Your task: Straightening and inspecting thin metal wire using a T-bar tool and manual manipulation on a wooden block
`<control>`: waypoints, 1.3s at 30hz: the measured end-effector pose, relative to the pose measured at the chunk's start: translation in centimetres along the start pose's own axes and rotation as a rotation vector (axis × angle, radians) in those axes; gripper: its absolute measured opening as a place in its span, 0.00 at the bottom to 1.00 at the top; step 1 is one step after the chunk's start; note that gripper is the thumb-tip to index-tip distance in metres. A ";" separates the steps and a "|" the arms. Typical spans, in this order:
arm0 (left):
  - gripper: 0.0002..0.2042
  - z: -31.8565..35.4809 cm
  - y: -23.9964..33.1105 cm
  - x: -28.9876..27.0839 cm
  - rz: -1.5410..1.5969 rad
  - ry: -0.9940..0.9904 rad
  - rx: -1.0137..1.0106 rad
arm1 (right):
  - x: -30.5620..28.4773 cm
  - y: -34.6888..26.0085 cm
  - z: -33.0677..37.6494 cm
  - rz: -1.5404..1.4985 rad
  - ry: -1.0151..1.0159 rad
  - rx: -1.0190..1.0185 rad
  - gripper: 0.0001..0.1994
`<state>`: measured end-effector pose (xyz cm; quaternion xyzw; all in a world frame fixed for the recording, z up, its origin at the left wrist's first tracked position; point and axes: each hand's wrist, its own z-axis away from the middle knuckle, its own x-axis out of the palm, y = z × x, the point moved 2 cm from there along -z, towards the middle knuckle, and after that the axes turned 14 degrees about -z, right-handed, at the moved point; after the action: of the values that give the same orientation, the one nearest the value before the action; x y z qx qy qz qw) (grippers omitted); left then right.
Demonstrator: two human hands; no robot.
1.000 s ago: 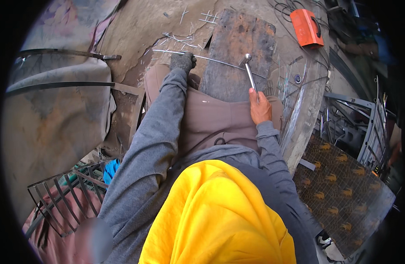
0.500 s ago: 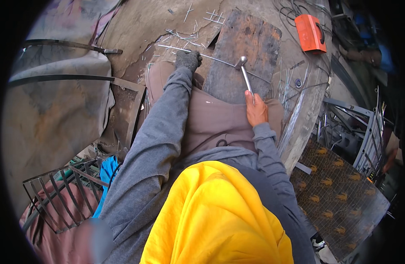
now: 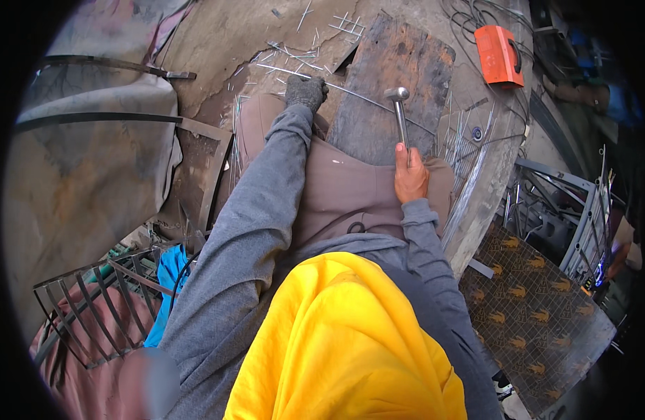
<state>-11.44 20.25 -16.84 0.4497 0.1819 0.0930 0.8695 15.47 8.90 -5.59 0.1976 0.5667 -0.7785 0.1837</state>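
The work looks to be partway along: one thin metal rod [image 3: 364, 97] runs in a single piece across the scorched wooden board [image 3: 399, 59], while short cut bits [image 3: 294, 57] and a small crossed lattice [image 3: 348, 25] litter the ground beyond. The gloved left hand [image 3: 307, 93] is curled closed about the rod beside the board; the bare right hand [image 3: 411, 176] is wrapped round the handle of a hammer [image 3: 401, 120], its head over the board near the rod, though from above one cannot tell whether it touches. Many loose long rods [image 3: 468, 183] lie to the right, seemingly unworked. An orange case [image 3: 494, 56] sits farther off among cables [image 3: 469, 15]. Nothing stands between hammer and rod; the board's surroundings are merely cluttered.
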 end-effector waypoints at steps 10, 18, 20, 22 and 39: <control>0.08 0.0 0.4 0.2 -0.057 -0.002 0.041 | 0.0 -0.6 -0.9 0.078 -0.067 0.006 0.28; 0.07 3.0 3.8 -0.8 0.184 0.036 0.272 | -4.5 1.9 2.2 0.050 -0.080 0.052 0.26; 0.07 7.0 6.2 -2.3 0.262 0.279 0.442 | -5.6 2.7 3.4 0.068 -0.051 0.015 0.26; 0.07 12.6 8.7 -3.3 0.161 0.235 0.552 | -6.3 2.8 5.3 0.131 -0.119 0.163 0.25; 0.10 27.5 13.0 3.5 -0.306 0.053 1.018 | -5.7 5.2 3.3 0.033 -0.111 0.125 0.27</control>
<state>2.80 8.32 7.46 0.7807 0.2896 -0.1234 0.5399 22.71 4.55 -5.94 0.1747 0.5028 -0.8188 0.2150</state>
